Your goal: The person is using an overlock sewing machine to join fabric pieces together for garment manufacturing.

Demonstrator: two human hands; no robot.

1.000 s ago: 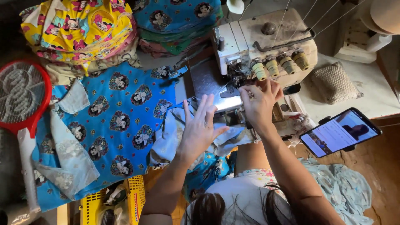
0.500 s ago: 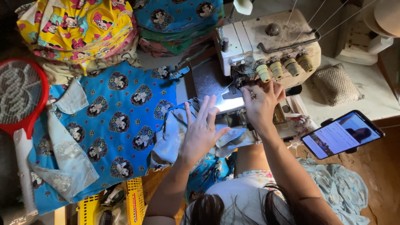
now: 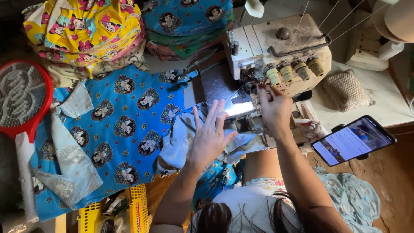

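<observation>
Our left hand (image 3: 210, 133) lies spread flat on the blue printed fabric (image 3: 181, 144) at the overlock machine (image 3: 276, 51) — our right hand (image 3: 274, 108) pinches at its threads, seam barely begun.

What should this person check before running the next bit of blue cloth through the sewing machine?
1. Left hand flat on the blue cloth: ok.
2. Right hand clear of the needle area: not ok; its fingertips are right at the sewing machine head.
3. Thread through the tension knobs: cannot tell.
4. Work area lit: ok.
5. Phone clear of the cloth: ok.
</observation>
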